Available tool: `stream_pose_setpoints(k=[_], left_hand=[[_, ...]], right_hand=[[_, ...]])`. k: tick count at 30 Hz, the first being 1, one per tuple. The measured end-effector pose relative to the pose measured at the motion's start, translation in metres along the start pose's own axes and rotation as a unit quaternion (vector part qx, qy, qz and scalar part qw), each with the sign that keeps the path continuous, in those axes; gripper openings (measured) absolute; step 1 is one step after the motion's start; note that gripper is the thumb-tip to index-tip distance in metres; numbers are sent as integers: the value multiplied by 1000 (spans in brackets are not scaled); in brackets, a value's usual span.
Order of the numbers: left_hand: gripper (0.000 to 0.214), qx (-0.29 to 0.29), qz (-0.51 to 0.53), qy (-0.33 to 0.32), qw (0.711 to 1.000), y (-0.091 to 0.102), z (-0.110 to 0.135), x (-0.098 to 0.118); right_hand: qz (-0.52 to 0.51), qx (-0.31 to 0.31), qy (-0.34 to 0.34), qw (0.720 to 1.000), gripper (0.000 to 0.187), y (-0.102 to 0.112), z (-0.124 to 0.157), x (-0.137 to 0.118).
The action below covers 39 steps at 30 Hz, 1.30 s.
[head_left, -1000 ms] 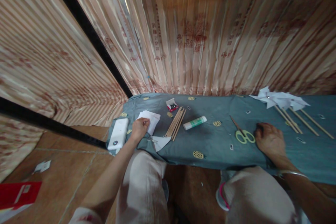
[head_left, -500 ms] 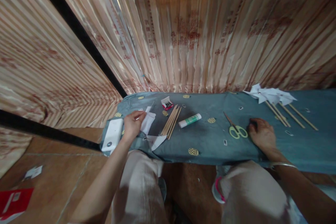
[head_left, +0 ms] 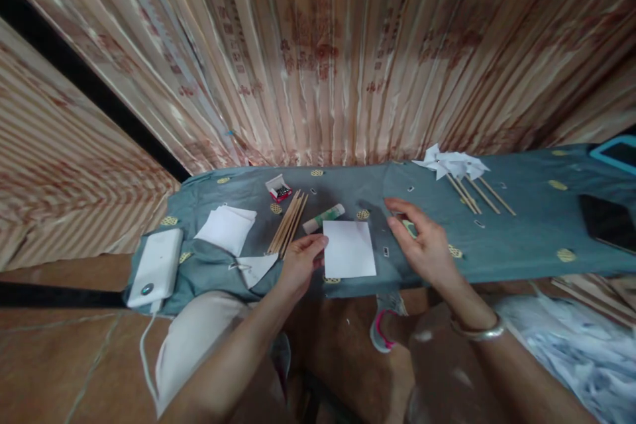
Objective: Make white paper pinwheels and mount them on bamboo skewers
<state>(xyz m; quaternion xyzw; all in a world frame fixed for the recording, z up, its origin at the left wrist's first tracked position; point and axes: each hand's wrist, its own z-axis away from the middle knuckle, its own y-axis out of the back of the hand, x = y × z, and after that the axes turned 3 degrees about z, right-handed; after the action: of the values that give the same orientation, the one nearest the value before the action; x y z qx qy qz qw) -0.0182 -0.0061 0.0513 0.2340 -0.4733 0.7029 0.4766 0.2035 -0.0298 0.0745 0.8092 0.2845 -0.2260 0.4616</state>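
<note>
My left hand (head_left: 304, 260) pinches the left edge of a square white sheet of paper (head_left: 350, 249) above the front of the table. To the right of the sheet, my right hand (head_left: 420, 238) is open, thumb and fingers apart, touching no paper. Scissors (head_left: 410, 228) lie mostly hidden behind that hand; only part of a yellow-green handle shows. Just behind the sheet rests a glue stick (head_left: 324, 218). Several thin wooden sticks (head_left: 288, 224) lie left of it, near a cut paper piece (head_left: 258, 269) and a stack of white paper squares (head_left: 227, 228).
A small red box (head_left: 279, 188) of pins stands open at the back. Several paper pinwheels (head_left: 450, 164) on sticks lie back right. A white power bank (head_left: 157, 266) with a cable sits at the left end. At the right are a dark phone (head_left: 609, 222) and a blue-edged device (head_left: 616, 154).
My left hand has brought a paper square from the left stack to the middle. My right hand has lifted and moved in toward it, over the scissors. The view has swung right.
</note>
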Motion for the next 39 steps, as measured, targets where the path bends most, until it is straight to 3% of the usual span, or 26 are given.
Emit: stream_pose_setpoints(k=[3, 8, 11, 13, 17, 19, 22, 26, 30, 34, 39], left_hand=[[48, -2, -11, 19, 1000, 6, -6, -9], [45, 0, -49, 31, 998, 13, -15, -19], [40, -16, -75, 30, 997, 13, -20, -24], [37, -26, -91, 24, 995, 14, -23, -26], [36, -69, -127, 4, 989, 17, -29, -31], [39, -101, -167, -24, 981, 20, -28, -32], [45, -123, -268, -135, 946, 25, -17, -30], [33, -140, -450, -322, 821, 34, 5, -22], [28, -218, -519, -350, 749, 38, 13, -23], [19, -211, -566, -331, 725, 38, 8, -28], [19, -186, -570, -296, 744, 39, 7, -27]], right_hand=[[0, -2, 1, 1000, 28, -14, 17, 2], [88, -177, 66, 978, 51, -18, 48, 17], [126, -243, 71, 959, 68, -15, 60, 15], [122, -260, 71, 955, 62, -14, 64, 11], [66, -272, 83, 957, 27, -15, 66, 6], [43, -277, 85, 956, 20, -16, 65, 5], [1, -274, 75, 959, 16, -17, 63, 6], [-67, -256, 16, 964, 10, -18, 60, 8], [-120, -233, -31, 965, 11, -25, 54, 10], [-118, -205, -73, 969, 15, -37, 43, 14], [-106, -208, -50, 971, 14, -53, 30, 20]])
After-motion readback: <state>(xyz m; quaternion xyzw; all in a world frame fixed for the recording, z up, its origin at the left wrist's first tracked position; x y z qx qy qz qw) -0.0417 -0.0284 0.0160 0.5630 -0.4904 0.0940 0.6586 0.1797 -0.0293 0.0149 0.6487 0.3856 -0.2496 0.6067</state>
